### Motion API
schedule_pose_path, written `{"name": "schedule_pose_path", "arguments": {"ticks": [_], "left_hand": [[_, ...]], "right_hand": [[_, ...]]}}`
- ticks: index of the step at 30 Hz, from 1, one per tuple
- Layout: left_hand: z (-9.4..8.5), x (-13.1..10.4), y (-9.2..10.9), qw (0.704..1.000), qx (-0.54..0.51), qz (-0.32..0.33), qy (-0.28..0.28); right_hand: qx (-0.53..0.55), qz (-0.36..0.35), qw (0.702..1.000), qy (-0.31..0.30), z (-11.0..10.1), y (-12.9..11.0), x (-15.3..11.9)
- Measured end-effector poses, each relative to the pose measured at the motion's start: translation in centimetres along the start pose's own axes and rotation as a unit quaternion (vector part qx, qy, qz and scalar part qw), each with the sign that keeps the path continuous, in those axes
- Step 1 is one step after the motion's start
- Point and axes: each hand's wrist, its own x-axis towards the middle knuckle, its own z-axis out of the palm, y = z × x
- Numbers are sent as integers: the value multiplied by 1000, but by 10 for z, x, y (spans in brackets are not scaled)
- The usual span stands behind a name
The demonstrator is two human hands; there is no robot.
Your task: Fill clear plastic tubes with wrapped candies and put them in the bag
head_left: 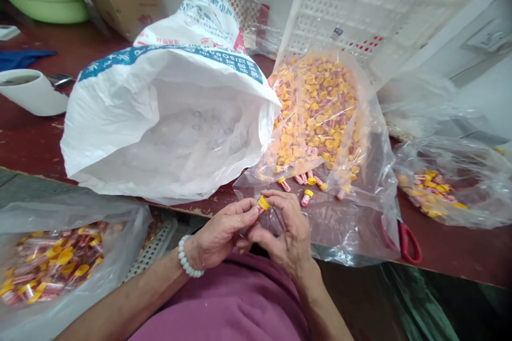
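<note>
Between the thumb and fingers of my left hand (224,229) is a small clear bottle with a yellow cap (263,203), red and white inside, held tilted. My right hand (288,229) is beside it, a forefinger touching the cap; its thumb is spread well apart from that fingertip and lower down. Just beyond my hands, a similar small bottle (306,197) lies on clear plastic, with several more near it. Behind these, a large clear bag (320,112) is heaped with yellow-capped bottles.
A big white woven sack (108,112) gapes open on the dark red table. Red-handled scissors (410,243) lie at the right edge. A smaller bag of bottles (436,186) is farther right. Lower left sits another filled bag (52,261). A white cup (36,96) stands at left.
</note>
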Motion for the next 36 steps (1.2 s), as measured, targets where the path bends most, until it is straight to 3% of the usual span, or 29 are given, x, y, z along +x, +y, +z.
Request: {"name": "schedule_pose_path", "arguments": {"ticks": [3, 7, 10, 14, 20, 26, 30, 33, 36], "left_hand": [[1, 1, -1, 999, 21, 25, 43], [0, 3, 0, 992, 96, 46, 68], [0, 4, 5, 993, 104, 29, 52], [1, 3, 9, 999, 42, 26, 18], [3, 4, 3, 999, -8, 31, 5], [4, 6, -3, 996, -86, 19, 34], [0, 13, -6, 995, -100, 17, 20], [1, 12, -4, 997, -65, 37, 9], [4, -1, 12, 999, -4, 51, 0]], "right_hand": [[-70, -63, 996, -8, 1, 0, 1], [-135, -78, 987, -28, 4, 2, -1], [-143, -20, 989, -30, 8, 3, -4], [-78, 67, 994, -25, 15, -1, -8], [-56, 35, 997, -30, 15, -2, -5], [-128, -74, 989, 7, 13, 3, 1], [-150, -86, 985, 9, 16, 5, 3], [-149, -76, 986, -24, 13, 4, 2], [-118, -38, 988, -89, -3, 9, -2]]}}
